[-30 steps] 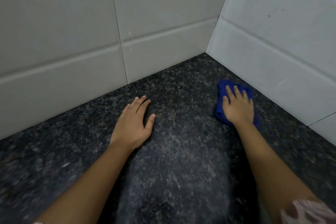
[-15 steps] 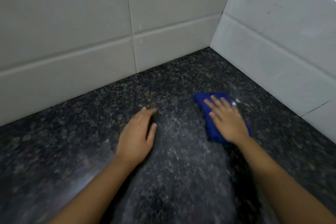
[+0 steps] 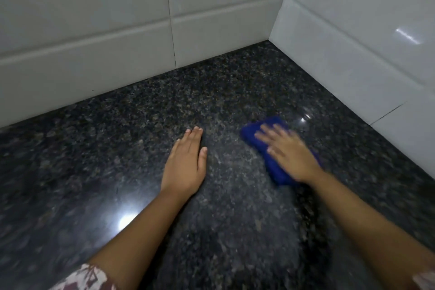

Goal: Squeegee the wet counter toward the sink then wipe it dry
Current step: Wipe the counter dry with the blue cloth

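A dark speckled granite counter (image 3: 117,148) fills the lower view. My right hand (image 3: 289,153) presses flat on a folded blue cloth (image 3: 254,134), fingers spread over it, blurred by motion. The cloth's left end and lower edge stick out from under the hand. My left hand (image 3: 188,165) lies palm down on the counter to the left of the cloth, fingers together, holding nothing. No squeegee or sink is in view.
White tiled walls (image 3: 211,14) meet in a corner at the back right (image 3: 270,40) and bound the counter behind and on the right. A bright light reflection (image 3: 127,219) shines on the counter near my left forearm.
My right hand has slid the blue cloth away from the right wall, leftward and toward me. The left hand has stayed flat in place. The view has shifted.
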